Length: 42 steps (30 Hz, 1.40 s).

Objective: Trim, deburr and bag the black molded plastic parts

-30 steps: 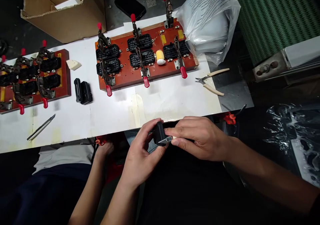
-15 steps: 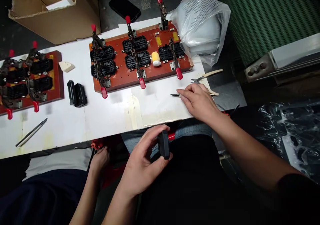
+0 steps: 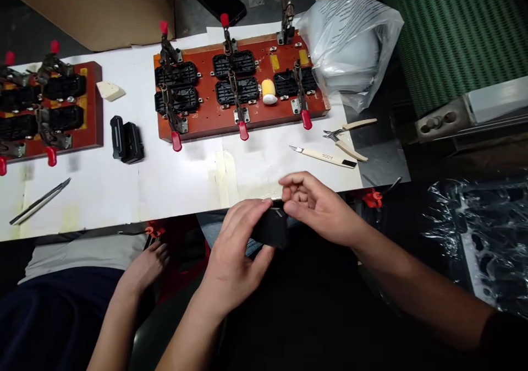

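Observation:
My left hand (image 3: 235,255) grips a flat black plastic part (image 3: 270,228) by its edges, between thumb and fingers, in front of the table edge. My right hand (image 3: 315,206) is at the part's upper right corner, with its thumb tip close beside it. Its fingers are loosely bent and apart, and I see nothing in them; whether the thumb touches the part I cannot tell. On the table beyond lies a craft knife (image 3: 324,156) with a cream handle. Nippers (image 3: 346,138) with cream handles lie spread behind the knife.
A red-brown fixture board (image 3: 210,120) carries black parts under red-handled clamps. A second board (image 3: 93,140) stands left, near two black parts (image 3: 126,140) and another knife (image 3: 41,200). A bagged bundle (image 3: 350,52) sits right. A co-worker's hand (image 3: 146,266) is at left.
My right hand has left the craft knife on the table and come over to the black part. My left hand has turned the part so its broad face shows.

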### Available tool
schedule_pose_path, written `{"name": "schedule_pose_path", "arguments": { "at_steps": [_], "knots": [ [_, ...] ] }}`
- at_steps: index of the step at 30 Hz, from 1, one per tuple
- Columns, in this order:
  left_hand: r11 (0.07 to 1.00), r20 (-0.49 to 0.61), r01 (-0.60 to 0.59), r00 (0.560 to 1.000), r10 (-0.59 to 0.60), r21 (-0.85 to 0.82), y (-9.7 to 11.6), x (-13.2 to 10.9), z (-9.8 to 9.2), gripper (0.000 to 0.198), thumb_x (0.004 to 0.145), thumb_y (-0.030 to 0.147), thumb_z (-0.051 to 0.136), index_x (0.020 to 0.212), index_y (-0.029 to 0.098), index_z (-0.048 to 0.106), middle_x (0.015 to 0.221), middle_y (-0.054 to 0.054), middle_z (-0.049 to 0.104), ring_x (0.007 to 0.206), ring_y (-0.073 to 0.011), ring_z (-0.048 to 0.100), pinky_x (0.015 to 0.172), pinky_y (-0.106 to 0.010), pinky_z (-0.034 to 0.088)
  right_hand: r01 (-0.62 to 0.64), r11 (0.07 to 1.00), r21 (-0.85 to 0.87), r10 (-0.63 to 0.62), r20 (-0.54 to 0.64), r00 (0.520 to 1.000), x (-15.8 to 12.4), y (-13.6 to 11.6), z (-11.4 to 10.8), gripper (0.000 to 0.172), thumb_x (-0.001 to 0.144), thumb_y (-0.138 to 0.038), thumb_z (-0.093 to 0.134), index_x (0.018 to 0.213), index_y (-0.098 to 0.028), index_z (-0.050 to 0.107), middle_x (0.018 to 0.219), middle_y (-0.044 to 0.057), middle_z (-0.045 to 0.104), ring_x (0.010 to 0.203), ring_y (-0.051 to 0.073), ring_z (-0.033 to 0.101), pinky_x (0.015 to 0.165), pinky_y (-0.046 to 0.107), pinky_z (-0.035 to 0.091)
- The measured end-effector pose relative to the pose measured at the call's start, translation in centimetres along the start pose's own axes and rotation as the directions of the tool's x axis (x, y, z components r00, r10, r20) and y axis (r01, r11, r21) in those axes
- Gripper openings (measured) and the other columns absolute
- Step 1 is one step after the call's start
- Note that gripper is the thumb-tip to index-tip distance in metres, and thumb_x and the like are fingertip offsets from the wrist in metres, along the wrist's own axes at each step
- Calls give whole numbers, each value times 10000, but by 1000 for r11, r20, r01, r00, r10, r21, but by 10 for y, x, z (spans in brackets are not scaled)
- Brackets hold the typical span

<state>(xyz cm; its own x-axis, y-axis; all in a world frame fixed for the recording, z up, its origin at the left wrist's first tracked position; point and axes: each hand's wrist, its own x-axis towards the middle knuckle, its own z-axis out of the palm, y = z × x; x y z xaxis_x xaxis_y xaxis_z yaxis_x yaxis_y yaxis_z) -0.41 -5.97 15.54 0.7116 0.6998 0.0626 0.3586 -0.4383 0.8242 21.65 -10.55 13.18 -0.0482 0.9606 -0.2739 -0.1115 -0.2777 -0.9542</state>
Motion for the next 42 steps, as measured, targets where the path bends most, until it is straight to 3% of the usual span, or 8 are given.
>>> {"name": "schedule_pose_path", "arguments": {
  "at_steps": [4, 8, 12, 21, 26, 31, 35, 42],
  "knots": [
    [1000, -70, -23, 997, 24, 9, 3, -2, -3, 806, 874, 148, 776, 1579, 309, 419, 1590, -123, 452, 1471, -340, 441, 1209, -527, 426, -108, 994, 0, 108, 106, 989, -6, -2, 2, 371, 990, -537, 660, 930, -170, 644, 754, -32, 544, 658, 96, 486, 604, 220, 402],
    [922, -242, 46, 959, -148, -384, 7, -7, -11, 899, 808, 148, 866, 1571, 352, 437, 1617, -107, 434, 1483, -360, 452, 1067, -424, 571, -20, 999, 32, 17, 95, 995, -12, 6, 3, 306, 1030, -480, 629, 1015, -179, 681, 782, -25, 590, 677, 97, 548, 658, 228, 453],
    [799, -124, 127, 962, -244, -588, 8, -11, -15, 544, 872, 94, 796, 1364, 281, 656, 1272, -79, 716, 1211, -269, 693, 998, -362, 606, 141, 988, 67, -149, 129, 980, -16, 17, 6, 232, 1045, -415, 627, 1122, -214, 714, 918, 11, 666, 816, 124, 628, 789, 268, 513],
    [746, -182, 10, 968, -175, -666, 5, -6, -10, 239, 886, 58, 757, 1054, 228, 761, 1046, -49, 761, 1091, -262, 725, 1044, -476, 575, 312, 950, -7, -309, 125, 943, -15, 12, 3, 187, 1033, -340, 651, 1145, -217, 737, 1109, 69, 731, 1021, 192, 692, 921, 354, 552],
    [728, -169, 108, 940, -297, -677, 2, -9, -7, 256, 883, 152, 799, 1113, 257, 760, 1153, -56, 752, 1097, -235, 717, 977, -368, 588, 99, 995, -14, -97, 113, 989, -18, 9, 5, 234, 1030, -414, 649, 1049, -195, 730, 891, 30, 720, 841, 154, 680, 784, 279, 541],
    [739, -158, 129, 939, -305, -661, 5, -2, -6, 359, 820, 322, 883, 1145, 246, 751, 1231, -85, 713, 1128, -249, 690, 964, -338, 576, -212, 921, 328, 138, 237, 962, -22, 21, 21, 343, 1027, -500, 629, 1038, -161, 678, 837, 21, 686, 680, 118, 647, 620, 226, 528],
    [742, -142, 116, 951, -275, -660, 7, 3, -6, 361, 811, 324, 890, 1136, 252, 749, 1204, -63, 679, 1107, -206, 674, 962, -287, 556, -276, 834, 477, 152, 282, 947, -24, 32, 30, 310, 1026, -464, 644, 1064, -157, 661, 895, 47, 706, 741, 134, 688, 601, 212, 559],
    [739, -143, 118, 949, -280, -663, 3, -2, -6, 356, 842, 288, 863, 1177, 268, 745, 1255, -61, 683, 1170, -208, 659, 1007, -282, 531, -264, 844, 466, 141, 281, 949, -21, 29, 30, 304, 1029, -454, 646, 1048, -151, 653, 884, 50, 720, 745, 134, 710, 602, 203, 571]
  ]
}}
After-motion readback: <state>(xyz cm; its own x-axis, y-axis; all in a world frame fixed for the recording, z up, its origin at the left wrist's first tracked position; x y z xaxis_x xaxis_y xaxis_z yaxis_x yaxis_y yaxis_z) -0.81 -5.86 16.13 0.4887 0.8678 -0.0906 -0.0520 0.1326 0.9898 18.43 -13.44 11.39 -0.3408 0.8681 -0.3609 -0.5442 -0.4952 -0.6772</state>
